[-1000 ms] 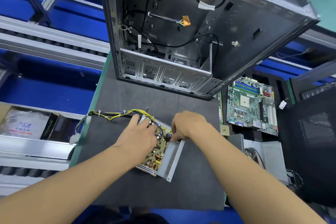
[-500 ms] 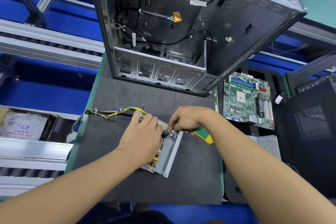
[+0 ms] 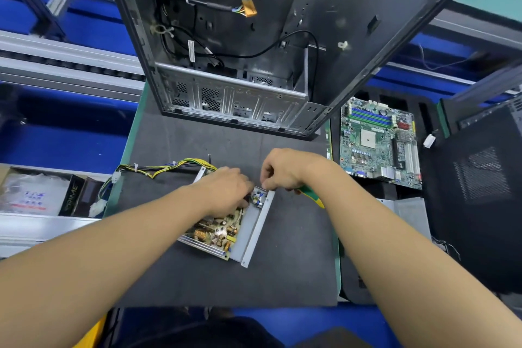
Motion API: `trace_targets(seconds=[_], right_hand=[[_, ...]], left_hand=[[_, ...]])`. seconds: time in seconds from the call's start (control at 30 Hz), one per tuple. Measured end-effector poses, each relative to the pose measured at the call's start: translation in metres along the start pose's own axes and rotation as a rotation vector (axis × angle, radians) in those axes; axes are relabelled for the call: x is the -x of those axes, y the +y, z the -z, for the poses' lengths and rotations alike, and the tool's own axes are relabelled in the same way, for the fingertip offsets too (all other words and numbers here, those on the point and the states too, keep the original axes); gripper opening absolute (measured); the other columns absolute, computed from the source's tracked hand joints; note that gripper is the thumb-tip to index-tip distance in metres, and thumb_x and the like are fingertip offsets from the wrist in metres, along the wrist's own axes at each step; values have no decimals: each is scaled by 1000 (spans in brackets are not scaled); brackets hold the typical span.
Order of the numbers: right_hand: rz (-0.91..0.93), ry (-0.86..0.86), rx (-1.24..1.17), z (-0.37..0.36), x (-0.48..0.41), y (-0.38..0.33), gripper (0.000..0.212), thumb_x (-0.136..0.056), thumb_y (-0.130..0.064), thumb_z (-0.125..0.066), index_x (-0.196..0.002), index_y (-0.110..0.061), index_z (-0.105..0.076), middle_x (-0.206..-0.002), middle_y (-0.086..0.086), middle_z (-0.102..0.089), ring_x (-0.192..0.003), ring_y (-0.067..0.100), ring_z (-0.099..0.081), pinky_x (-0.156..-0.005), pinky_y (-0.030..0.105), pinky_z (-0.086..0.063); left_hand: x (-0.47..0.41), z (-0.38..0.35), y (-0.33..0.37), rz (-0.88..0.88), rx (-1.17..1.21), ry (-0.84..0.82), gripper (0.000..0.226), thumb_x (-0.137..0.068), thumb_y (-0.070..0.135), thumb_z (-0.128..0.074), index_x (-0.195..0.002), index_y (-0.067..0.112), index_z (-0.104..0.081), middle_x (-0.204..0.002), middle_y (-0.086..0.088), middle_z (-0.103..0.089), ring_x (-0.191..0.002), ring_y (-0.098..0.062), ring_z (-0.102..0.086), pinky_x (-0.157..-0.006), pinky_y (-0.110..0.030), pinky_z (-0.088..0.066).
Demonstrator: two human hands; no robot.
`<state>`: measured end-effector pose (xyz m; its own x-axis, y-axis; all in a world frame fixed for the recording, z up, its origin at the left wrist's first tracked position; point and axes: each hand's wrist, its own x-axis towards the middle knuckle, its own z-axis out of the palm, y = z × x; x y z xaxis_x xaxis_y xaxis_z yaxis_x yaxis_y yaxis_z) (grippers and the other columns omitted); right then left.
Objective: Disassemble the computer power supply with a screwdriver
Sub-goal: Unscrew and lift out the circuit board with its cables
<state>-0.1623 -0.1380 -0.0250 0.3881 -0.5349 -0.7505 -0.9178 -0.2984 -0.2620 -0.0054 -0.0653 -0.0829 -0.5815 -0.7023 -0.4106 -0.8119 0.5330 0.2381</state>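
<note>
While the opened power supply (image 3: 223, 232) lies on the grey mat (image 3: 282, 277), the left hand (image 3: 226, 192) covers its far end, fingers bent down; whether they grasp anything is hidden. The right hand (image 3: 282, 169), at its far right corner, grips a green-handled screwdriver (image 3: 310, 196). Beyond it stands an open computer case (image 3: 254, 70); right of it, a motherboard (image 3: 378, 141).

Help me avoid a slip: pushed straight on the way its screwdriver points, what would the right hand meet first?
Likely the power supply: the right hand aims the screwdriver leftward into its far corner. Just beyond sits the left hand, so a slip might reach its fingers; depth is unclear.
</note>
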Motion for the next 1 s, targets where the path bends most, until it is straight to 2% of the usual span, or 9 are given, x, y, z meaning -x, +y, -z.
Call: trace_targets(seconds=[0.17, 0.27, 0.4, 0.53, 0.6, 0.67, 0.77, 0.87, 1.0], right_hand=[[32, -8, -5, -4, -6, 5, 9, -85, -21, -71, -94, -19, -73, -89, 6, -72, -51, 15, -60, -43, 20, -47], [31, -8, -34, -6, -8, 6, 11, -85, -22, -71, -95, -20, -72, -82, 0, -68, -54, 19, -61, -49, 26, -52], [43, -22, -40, -4, -8, 8, 8, -85, -23, -71, -93, -23, -73, -80, -1, -67, -51, 14, -58, -52, 23, -50], [24, -211, -135, -6, -5, 9, 12, -87, -25, -71, -96, -17, -73, -90, 18, -68, -54, 19, -54, -50, 26, -50], [10, -280, -159, -10, -5, 8, 15, -88, -27, -71, -96, -14, -73, -86, 16, -63, -59, 21, -53, -51, 28, -50], [-3, -309, -155, -13, -6, 8, 17, -87, -31, -72, -90, -14, -72, -75, 10, -63, -59, 22, -53, -51, 28, -49], [-10, -322, -173, -14, -6, 12, 20, -88, -33, -71, -75, -18, -69, -58, -5, -63, -47, 13, -51, -46, 23, -48], [-12, -373, -231, -13, -7, 13, 23, -89, -31, -70, -72, -17, -68, -71, 0, -67, -46, 11, -50, -45, 23, -47], [-49, -450, -340, -9, -9, 15, 23, -94, -31, -63, -89, -12, -73, -79, 3, -69, -49, 12, -50, -47, 25, -45]], left_hand=[[-1, 9, -5, 0, 191, -37, 21, -93, 39, -63, -99, 20, -62, -106, -1, -61, -106, -24, -54, -89, -37, -40], [3, 9, -5, -10, 192, -51, 24, -95, 41, -60, -103, 18, -63, -106, -2, -59, -107, -24, -54, -92, -39, -42], [7, 6, -3, -12, 162, -38, 27, -97, 40, -57, -106, 15, -61, -109, -4, -56, -105, -27, -55, -92, -44, -44], [10, 8, 0, -20, 188, -87, 22, -92, 41, -63, -98, 20, -62, -113, 3, -48, -96, -24, -54, -86, -38, -44], [11, 9, 2, -30, 137, -134, 25, -92, 44, -62, -96, 20, -64, -115, 3, -45, -87, -21, -47, -84, -34, -38], [12, 8, 6, -17, 76, -166, 30, -93, 45, -59, -100, 16, -67, -117, 0, -47, -90, -22, -47, -91, -36, -39], [13, 4, 11, 12, -34, -98, 36, -91, 46, -59, -110, 16, -68, -118, -2, -49, -108, -24, -50, -94, -38, -38], [15, -4, 15, 60, -53, -8, 48, -85, 60, -60, -110, 19, -66, -116, -1, -49, -108, -23, -47, -95, -37, -34], [11, -19, 28, 181, -134, 126, 59, -78, 61, -64, -118, 19, -52, -115, -3, -50, -108, -25, -49, -97, -46, -28]])
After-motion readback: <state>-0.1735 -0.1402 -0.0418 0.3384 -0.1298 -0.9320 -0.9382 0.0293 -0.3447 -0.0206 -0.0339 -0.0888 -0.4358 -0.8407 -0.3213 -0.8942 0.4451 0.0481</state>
